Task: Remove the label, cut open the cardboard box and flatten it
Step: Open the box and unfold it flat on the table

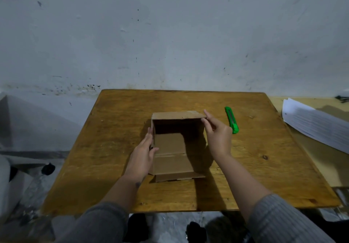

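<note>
A small brown cardboard box point(173, 148) stands open-topped in the middle of the wooden table point(255, 167), with one flap folded out at the far side and one lying flat toward me. My left hand point(142, 157) presses flat against the box's left wall. My right hand point(217, 135) pinches the box's far right top corner between thumb and fingers. A green utility knife point(232, 120) lies on the table just right of my right hand, untouched. No label shows on the faces I can see.
A stack of white printed papers point(317, 123) lies on a second surface at the right edge. The stained wall point(170, 34) rises right behind the table. A pale object point(7, 176) sits on the floor at the left.
</note>
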{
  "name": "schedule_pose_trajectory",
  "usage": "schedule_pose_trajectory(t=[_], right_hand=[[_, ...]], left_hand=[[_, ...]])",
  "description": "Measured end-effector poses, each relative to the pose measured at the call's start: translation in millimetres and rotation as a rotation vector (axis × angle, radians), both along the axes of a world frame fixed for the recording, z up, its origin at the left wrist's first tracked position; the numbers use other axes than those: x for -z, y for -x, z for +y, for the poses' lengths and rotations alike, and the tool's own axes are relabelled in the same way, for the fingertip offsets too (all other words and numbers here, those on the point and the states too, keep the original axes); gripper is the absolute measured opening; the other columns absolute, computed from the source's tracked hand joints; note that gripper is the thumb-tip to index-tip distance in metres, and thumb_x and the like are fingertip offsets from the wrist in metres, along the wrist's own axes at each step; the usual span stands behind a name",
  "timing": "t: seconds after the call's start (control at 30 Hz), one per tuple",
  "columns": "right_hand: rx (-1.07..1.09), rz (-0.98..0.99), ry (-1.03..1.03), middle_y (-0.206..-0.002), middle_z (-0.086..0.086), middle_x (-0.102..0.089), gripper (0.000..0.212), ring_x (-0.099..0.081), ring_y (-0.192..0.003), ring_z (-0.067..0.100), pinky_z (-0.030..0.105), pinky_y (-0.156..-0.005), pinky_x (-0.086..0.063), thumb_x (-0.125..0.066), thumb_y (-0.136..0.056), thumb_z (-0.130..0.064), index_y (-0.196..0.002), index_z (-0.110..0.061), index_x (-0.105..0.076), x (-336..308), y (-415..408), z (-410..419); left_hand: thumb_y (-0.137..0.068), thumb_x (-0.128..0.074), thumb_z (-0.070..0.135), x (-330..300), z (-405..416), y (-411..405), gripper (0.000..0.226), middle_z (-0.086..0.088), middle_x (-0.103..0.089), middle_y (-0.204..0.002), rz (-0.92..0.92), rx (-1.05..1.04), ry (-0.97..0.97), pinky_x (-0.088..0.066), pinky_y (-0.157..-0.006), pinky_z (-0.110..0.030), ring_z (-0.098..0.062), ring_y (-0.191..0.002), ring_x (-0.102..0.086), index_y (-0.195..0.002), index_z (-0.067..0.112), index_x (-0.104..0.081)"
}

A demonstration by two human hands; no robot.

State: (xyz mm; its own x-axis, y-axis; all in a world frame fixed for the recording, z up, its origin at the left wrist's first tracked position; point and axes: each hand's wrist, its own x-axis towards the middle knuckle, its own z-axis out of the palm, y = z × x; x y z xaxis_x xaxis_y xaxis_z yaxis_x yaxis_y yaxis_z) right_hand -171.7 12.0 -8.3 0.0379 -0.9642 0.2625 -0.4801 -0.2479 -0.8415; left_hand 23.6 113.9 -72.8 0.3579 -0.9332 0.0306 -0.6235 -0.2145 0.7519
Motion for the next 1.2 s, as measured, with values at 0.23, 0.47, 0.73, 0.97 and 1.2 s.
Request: schedule_pose_trajectory(t=[0.23,0.47,0.73,0.97,1.2], right_hand=[[0.026,-0.214,-0.008,-0.113,0.001,-0.069,0.037,-0.063,-0.103,0.009,0.013,-0.079,-0.051,-0.064,-0.087,-0.017,-0.123,-0.019,-0.057,-13.8,-25.2,-27.9],[-0.066,-0.041,0.096,-0.132,-0.002,-0.056,0.054,-0.048,-0.118,0.002,0.015,-0.099,-0.04,-0.053,-0.092,-0.004,-0.142,-0.019,-0.039,-5.0,-48.4,-70.5],[-0.03,0.089,-0.007,-0.07,0.009,-0.059,0.065,-0.056,-0.056,0.023,0.034,-0.052,-0.044,-0.047,-0.097,-0.02,-0.147,-0.042,-0.01,7.1,-59.8,-123.0],[-0.022,0.124,-0.113,-0.079,0.007,-0.061,0.076,-0.059,-0.065,0.017,0.035,-0.062,-0.053,-0.049,-0.094,-0.008,-0.147,-0.042,-0.007,18.3,-63.6,-128.7],[0.088,0.027,-0.124,-0.083,-0.003,-0.054,0.072,-0.057,-0.071,0.013,0.031,-0.064,-0.051,-0.055,-0.092,-0.007,-0.145,-0.04,-0.019,13.8,-45.1,-113.2]], left_hand=[[-0.096,-0.054,0.017,1.0,-1.7,-2.7,0.072,0.02,-0.017,-0.154,-0.037,0.063,0.045,-0.026,-0.107,-0.016,0.001,-0.136,-0.025,-0.151,0.035,-0.01],[-0.097,-0.052,0.018,5.9,-8.1,-4.2,0.069,0.023,-0.02,-0.152,-0.002,0.045,0.08,-0.029,-0.105,-0.014,0.003,-0.135,-0.026,-0.149,0.037,-0.011],[-0.092,-0.059,0.012,13.7,-14.9,-2.7,0.077,0.017,-0.021,-0.152,-0.129,0.031,0.075,-0.021,-0.094,0.007,0.005,-0.13,-0.031,-0.15,0.029,-0.01],[-0.096,-0.051,0.02,14.4,-17.5,0.5,0.071,0.022,-0.017,-0.151,-0.062,-0.019,0.066,-0.026,-0.104,-0.01,0.005,-0.135,-0.024,-0.15,0.034,-0.006],[-0.096,-0.052,0.018,12.2,-10.5,15.4,0.07,0.016,-0.022,-0.154,-0.071,-0.003,0.054,-0.024,-0.101,-0.002,-0.002,-0.138,-0.029,-0.151,0.031,-0.011]])
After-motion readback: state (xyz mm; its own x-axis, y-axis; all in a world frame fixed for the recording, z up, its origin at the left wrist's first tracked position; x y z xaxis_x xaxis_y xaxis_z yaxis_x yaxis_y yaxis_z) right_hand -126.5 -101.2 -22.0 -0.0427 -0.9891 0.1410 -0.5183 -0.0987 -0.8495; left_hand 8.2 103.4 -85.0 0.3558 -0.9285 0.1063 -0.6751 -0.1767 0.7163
